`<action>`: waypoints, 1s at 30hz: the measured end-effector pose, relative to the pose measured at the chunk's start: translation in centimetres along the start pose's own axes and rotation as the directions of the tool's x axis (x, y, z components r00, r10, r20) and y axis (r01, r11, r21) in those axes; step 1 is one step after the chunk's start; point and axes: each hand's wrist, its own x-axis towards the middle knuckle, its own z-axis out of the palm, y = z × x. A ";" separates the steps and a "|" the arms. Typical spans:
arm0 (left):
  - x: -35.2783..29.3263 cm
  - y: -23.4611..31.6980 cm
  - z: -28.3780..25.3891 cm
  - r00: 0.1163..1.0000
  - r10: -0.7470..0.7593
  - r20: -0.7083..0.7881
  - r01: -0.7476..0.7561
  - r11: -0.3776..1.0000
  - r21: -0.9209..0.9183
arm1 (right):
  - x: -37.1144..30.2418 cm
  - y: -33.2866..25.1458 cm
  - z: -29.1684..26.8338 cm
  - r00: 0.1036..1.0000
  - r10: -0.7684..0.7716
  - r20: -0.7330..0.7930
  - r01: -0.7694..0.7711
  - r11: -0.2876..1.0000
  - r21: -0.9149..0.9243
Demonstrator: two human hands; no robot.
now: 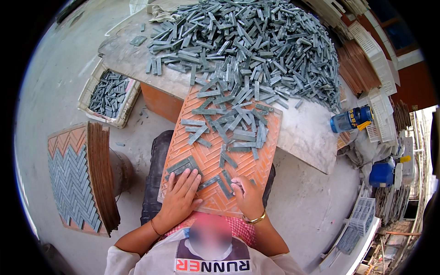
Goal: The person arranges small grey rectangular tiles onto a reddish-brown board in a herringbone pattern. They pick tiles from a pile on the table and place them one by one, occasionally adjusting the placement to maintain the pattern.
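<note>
Strips of grey-green stone (244, 135) lie scattered across the upper part of a grooved, terracotta-coloured rectangular board (208, 165), others laid lower down. The left hand (182, 192) rests flat, fingers extended, at the laid strips; the right hand (248, 197) curls beside others, whether gripping one cannot be told. A large grey-green stone heap (256, 50) lies beyond.

You wear a pale short-sleeved shirt (120, 262) with a dark chest panel (183, 251) above a white strip of red and dark lettering (213, 265). A gold-coloured band (255, 220) circles your right wrist (253, 213), a thin dark cord (154, 228) your left; your trousers (158, 160) look dark.
</note>
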 end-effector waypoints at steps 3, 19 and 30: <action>-0.1 0.0 0.0 1.000 -0.012 0.000 0.012 1.000 0.001 | -0.1 -0.7 0.1 0.998 -0.069 -0.003 0.068 0.991 -0.113; 3.3 2.3 0.9 0.987 0.159 0.029 -0.160 0.984 0.083 | 5.2 0.1 -0.7 0.955 -0.276 -0.104 0.253 0.948 -0.191; 3.9 2.6 2.3 0.982 0.186 0.019 -0.187 0.978 0.097 | 2.3 0.9 -1.3 0.993 0.103 0.059 -0.113 0.971 0.210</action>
